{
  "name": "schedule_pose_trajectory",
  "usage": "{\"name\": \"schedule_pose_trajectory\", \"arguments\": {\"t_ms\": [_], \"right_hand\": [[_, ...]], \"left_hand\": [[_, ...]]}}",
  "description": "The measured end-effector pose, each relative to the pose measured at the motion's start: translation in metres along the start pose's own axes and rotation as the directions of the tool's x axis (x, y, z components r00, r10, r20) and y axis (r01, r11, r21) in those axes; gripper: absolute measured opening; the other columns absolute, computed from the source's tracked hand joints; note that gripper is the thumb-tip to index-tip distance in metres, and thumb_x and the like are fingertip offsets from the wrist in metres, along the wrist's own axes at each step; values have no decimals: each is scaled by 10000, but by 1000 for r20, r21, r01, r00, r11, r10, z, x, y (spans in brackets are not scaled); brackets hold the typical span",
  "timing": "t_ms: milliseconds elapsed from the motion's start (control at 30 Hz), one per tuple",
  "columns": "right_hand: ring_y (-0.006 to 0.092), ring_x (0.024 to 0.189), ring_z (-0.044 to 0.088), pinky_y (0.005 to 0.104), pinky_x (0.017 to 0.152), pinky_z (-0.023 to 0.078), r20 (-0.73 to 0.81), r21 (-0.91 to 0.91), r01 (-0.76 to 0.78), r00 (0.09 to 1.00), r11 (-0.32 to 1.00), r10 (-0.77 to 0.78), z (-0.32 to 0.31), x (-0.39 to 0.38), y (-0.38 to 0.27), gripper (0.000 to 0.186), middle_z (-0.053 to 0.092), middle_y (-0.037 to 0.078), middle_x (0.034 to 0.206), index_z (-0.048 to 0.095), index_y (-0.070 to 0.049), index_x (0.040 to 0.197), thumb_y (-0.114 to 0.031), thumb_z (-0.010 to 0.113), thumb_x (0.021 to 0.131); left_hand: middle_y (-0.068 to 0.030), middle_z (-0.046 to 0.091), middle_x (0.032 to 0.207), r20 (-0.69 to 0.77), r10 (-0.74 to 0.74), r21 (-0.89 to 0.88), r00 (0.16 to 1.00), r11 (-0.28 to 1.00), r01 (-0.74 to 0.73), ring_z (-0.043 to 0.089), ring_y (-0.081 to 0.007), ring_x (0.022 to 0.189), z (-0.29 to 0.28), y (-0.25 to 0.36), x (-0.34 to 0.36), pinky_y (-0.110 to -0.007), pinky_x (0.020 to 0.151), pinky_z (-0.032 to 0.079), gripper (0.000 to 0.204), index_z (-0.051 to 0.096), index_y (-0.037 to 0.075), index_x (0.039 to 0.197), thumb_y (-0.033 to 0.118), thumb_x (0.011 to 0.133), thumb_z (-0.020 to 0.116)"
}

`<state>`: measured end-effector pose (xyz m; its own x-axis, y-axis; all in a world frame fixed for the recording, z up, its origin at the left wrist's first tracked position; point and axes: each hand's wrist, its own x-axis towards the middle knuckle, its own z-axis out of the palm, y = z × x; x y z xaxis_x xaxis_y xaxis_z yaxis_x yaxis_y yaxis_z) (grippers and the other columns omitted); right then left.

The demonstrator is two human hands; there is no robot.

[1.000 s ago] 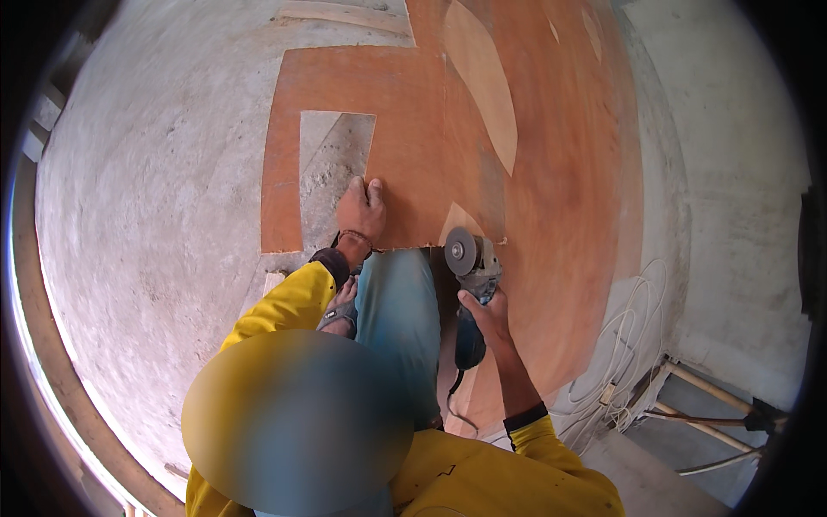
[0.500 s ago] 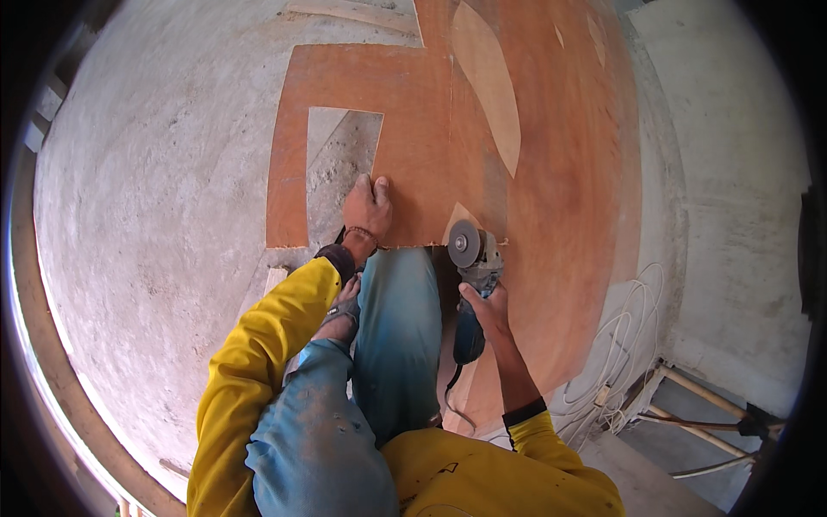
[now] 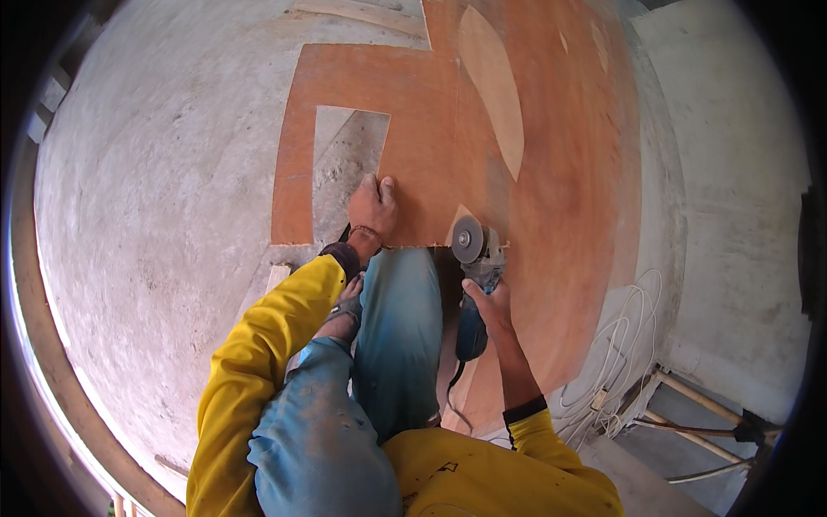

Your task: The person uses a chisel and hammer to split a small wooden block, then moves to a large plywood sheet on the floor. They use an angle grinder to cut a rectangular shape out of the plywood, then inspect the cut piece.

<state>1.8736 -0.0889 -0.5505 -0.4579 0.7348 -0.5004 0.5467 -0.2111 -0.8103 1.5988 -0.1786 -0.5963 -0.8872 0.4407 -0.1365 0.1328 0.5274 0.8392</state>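
A reddish-brown plywood sheet [image 3: 422, 164] with a four-sided cutout lies in front of me. My left hand [image 3: 373, 211] is closed over the strip between the cutout's lower right corner and the sheet's near edge. In my right hand [image 3: 491, 307] is an angle grinder [image 3: 472, 332], gripped round its body. Its grey disc [image 3: 468, 239] is at the sheet's near edge, beside a pale pointed patch [image 3: 461, 215]; whether it touches the wood I cannot tell. My left fingertips are partly hidden by the sheet's edge.
My knee [image 3: 396, 302] and sandalled foot [image 3: 343, 314] are close to the near edge. A pale leaf-shaped patch [image 3: 495, 95] marks the sheet farther off. White cable [image 3: 616, 379] lies coiled at right, near a pole frame [image 3: 698, 414]. Concrete floor [image 3: 172, 172] spreads to the left.
The sheet, both hands and the grinder appear slightly farther right in the picture. Both holds are the same.
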Motion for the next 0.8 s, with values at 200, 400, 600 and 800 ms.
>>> {"name": "schedule_pose_trajectory", "arguments": {"t_ms": [200,400,600,800], "right_hand": [[141,641,627,310,583,530,23,66,-103,995,992,102,4,1,-29,338,647,45,823,629,-4,1065,-177,789,823],[143,636,628,309,583,536,37,64,-127,992,990,125,3,3,-29,342,644,46,823,621,-4,1082,-169,786,833],[142,656,627,312,593,537,34,29,-123,992,992,122,4,5,-30,338,644,49,839,622,-10,1081,-174,786,836],[146,662,627,313,602,536,45,15,-136,990,991,135,3,4,-39,353,645,47,855,623,-13,1094,-185,790,834]], "left_hand": [[-276,602,845,22,-34,-15,999,999,34,581,-491,836,0,0,-1,-533,722,439,407,507,3,904,397,1005,507],[-283,612,856,18,-35,-3,999,999,35,591,-496,842,0,0,0,-544,730,450,387,511,0,918,378,1003,508],[-296,634,865,35,-36,17,999,999,35,611,-506,853,-1,2,0,-564,740,466,378,525,-11,941,362,1002,504],[-290,626,855,23,-28,1,999,1000,28,604,-502,845,1,0,-1,-558,734,460,379,519,-4,929,368,1002,507]]}}
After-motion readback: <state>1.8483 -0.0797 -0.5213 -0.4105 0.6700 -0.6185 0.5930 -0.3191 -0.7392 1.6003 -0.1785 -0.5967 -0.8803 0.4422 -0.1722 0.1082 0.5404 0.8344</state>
